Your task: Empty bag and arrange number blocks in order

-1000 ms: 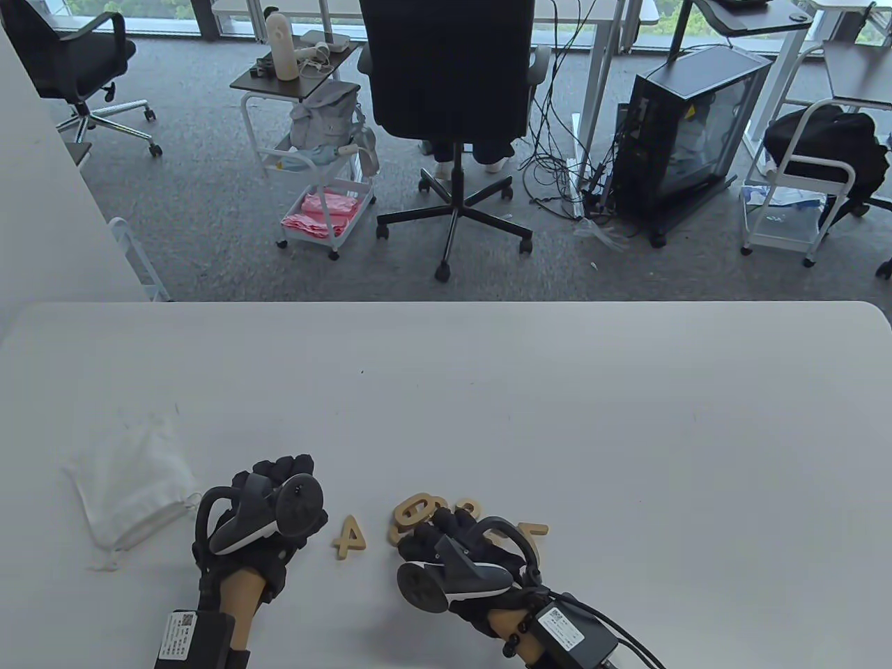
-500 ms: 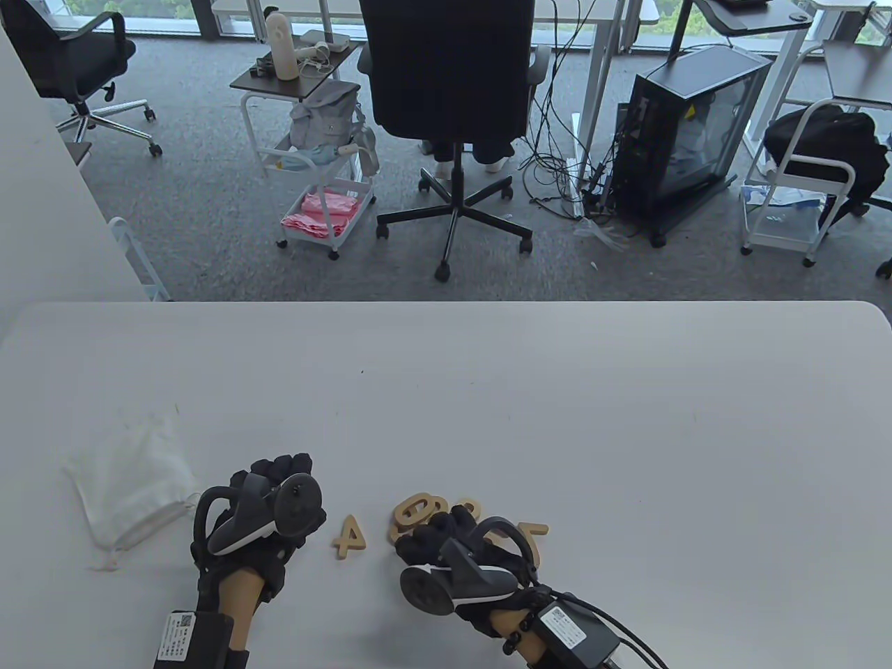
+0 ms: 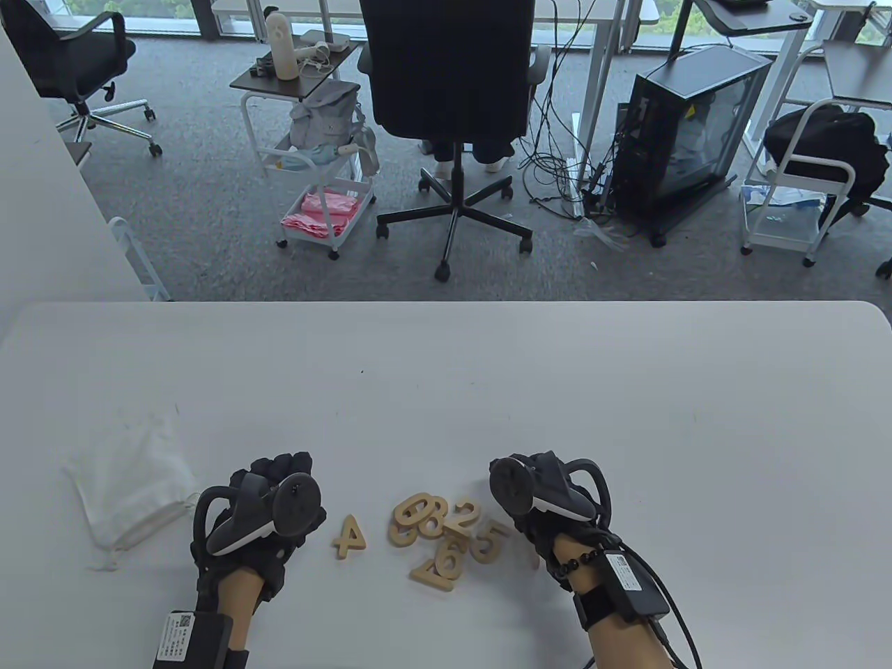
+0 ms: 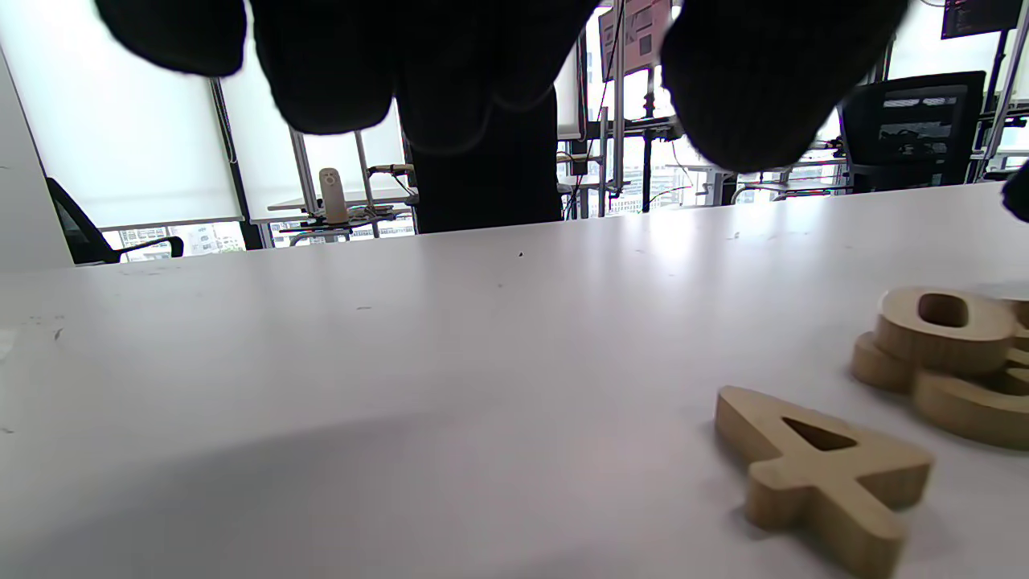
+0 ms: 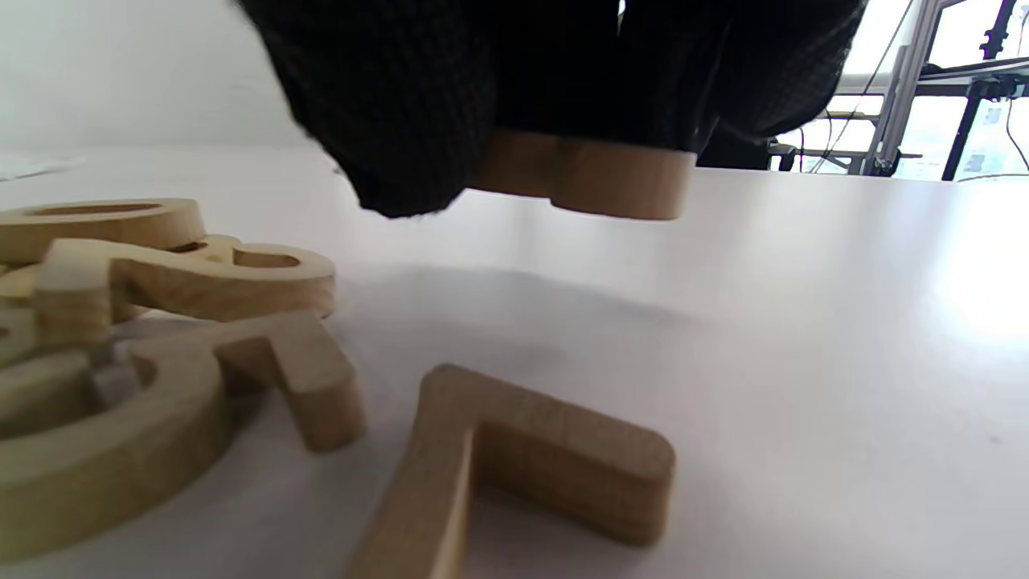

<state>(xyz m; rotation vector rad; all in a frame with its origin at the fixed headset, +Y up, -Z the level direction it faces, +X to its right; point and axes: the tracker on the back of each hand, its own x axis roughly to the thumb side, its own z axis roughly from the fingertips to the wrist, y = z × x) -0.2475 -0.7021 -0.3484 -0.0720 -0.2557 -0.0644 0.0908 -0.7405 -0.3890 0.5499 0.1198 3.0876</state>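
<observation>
Your right hand (image 3: 550, 498) grips one wooden block (image 5: 583, 173) clear of the desk (image 3: 627, 390) — only the right wrist view shows it, plus a 7 (image 5: 514, 466) lying flat beneath, both hidden from the table view. Your left hand (image 3: 261, 512) rests curled on the desk holding nothing I can see, the flat white bag (image 3: 132, 481) at its left. Between the hands the table view shows a lone 4 (image 3: 348, 538) lying flat and a pile (image 3: 446, 536) with about six overlapping digits — 2, 5, 6 readable, long axes pointing differently.
</observation>
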